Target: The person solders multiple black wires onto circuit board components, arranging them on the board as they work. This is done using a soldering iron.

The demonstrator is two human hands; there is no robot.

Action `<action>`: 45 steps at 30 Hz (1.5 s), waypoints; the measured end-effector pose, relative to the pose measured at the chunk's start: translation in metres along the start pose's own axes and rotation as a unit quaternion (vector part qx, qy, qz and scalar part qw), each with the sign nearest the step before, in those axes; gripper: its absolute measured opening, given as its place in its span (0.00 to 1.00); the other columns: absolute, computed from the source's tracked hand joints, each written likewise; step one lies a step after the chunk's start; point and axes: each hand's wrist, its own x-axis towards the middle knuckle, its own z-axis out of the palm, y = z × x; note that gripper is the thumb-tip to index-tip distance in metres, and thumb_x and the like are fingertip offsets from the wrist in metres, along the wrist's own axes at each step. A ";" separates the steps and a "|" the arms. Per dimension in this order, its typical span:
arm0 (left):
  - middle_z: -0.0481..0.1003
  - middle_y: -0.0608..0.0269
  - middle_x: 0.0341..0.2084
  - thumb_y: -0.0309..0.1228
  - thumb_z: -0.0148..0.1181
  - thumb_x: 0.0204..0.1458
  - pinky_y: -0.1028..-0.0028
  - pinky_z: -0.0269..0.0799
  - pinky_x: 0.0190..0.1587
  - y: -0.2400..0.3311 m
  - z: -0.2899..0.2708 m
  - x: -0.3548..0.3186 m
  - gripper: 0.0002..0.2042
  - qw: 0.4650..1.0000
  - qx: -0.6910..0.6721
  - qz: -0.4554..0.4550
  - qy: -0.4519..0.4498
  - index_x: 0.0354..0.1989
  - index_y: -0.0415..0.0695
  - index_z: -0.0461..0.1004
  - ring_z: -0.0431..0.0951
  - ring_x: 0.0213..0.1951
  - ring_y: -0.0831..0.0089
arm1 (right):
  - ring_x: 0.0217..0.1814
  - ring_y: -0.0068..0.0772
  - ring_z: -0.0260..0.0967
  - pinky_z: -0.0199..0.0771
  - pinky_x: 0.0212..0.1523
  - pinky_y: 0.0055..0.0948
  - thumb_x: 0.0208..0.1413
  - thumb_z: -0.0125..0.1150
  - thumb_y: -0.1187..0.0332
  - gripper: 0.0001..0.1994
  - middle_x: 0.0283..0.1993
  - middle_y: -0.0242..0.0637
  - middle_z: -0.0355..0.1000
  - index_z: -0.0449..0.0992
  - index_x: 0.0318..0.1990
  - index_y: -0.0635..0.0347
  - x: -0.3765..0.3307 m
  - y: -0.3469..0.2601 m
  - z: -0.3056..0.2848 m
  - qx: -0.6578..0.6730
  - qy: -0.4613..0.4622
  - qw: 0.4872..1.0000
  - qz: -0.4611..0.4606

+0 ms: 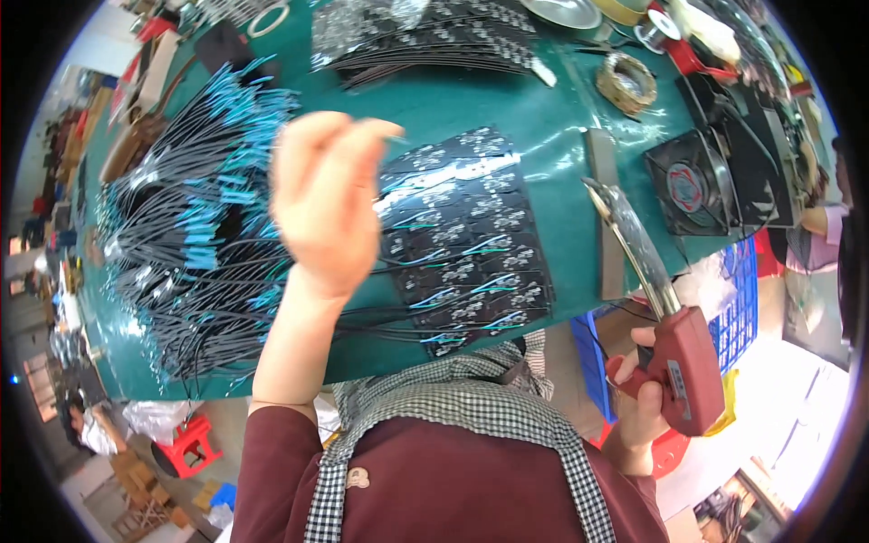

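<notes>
I see the right hand [644, 414] wrapped around a red soldering gun [695, 371], its tip near a grey bar [612, 270] on the green table [557, 118]. The left hand [328, 204] is raised, fingers curled; whether they pinch anything I can't tell. The circuit board panel [466, 240] lies just right of that hand, black cables [204, 321] to its left.

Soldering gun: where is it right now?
Right side of the head view: the red soldering gun is in the right hand, pointing up and left toward the grey bar, to the right of the circuit boards.
</notes>
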 end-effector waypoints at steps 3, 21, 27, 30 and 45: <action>0.71 0.58 0.28 0.19 0.59 0.36 0.71 0.71 0.28 0.013 0.038 -0.019 0.13 0.986 -0.082 0.042 -0.137 0.34 0.39 0.75 0.74 0.28 0.65 | 0.23 0.26 0.64 0.66 0.23 0.23 0.52 0.59 0.56 0.31 0.45 0.52 0.68 0.58 0.56 0.70 0.008 0.005 0.004 0.017 0.033 0.999 0.037; 0.72 0.58 0.26 0.16 0.62 0.33 0.72 0.69 0.25 0.027 0.061 -0.068 0.13 0.947 -0.156 -0.020 -0.279 0.32 0.37 0.73 0.73 0.25 0.64 | 0.23 0.28 0.68 0.69 0.23 0.23 0.47 0.67 0.62 0.32 0.44 0.54 0.71 0.60 0.56 0.70 0.011 0.048 0.003 0.186 0.025 0.956 0.227; 0.71 0.60 0.27 0.18 0.62 0.34 0.73 0.68 0.23 0.028 0.060 -0.072 0.13 0.947 -0.135 0.018 -0.291 0.32 0.37 0.74 0.72 0.24 0.67 | 0.23 0.28 0.68 0.69 0.23 0.23 0.48 0.67 0.59 0.32 0.44 0.53 0.71 0.61 0.56 0.70 0.013 0.049 0.005 0.185 0.021 0.954 0.233; 0.70 0.60 0.27 0.18 0.62 0.34 0.74 0.67 0.23 0.030 0.060 -0.072 0.12 0.947 -0.127 0.020 -0.294 0.32 0.37 0.74 0.72 0.23 0.68 | 0.24 0.29 0.68 0.69 0.21 0.23 0.48 0.65 0.59 0.33 0.44 0.54 0.70 0.59 0.57 0.69 0.010 0.052 0.002 0.180 0.005 0.954 0.241; 0.69 0.58 0.28 0.19 0.60 0.32 0.75 0.69 0.23 0.033 0.055 -0.078 0.15 0.940 -0.132 0.052 -0.311 0.34 0.35 0.74 0.71 0.24 0.69 | 0.27 0.27 0.68 0.68 0.26 0.23 0.49 0.65 0.59 0.30 0.46 0.49 0.71 0.63 0.55 0.67 -0.002 0.052 -0.001 0.185 -0.025 0.947 0.262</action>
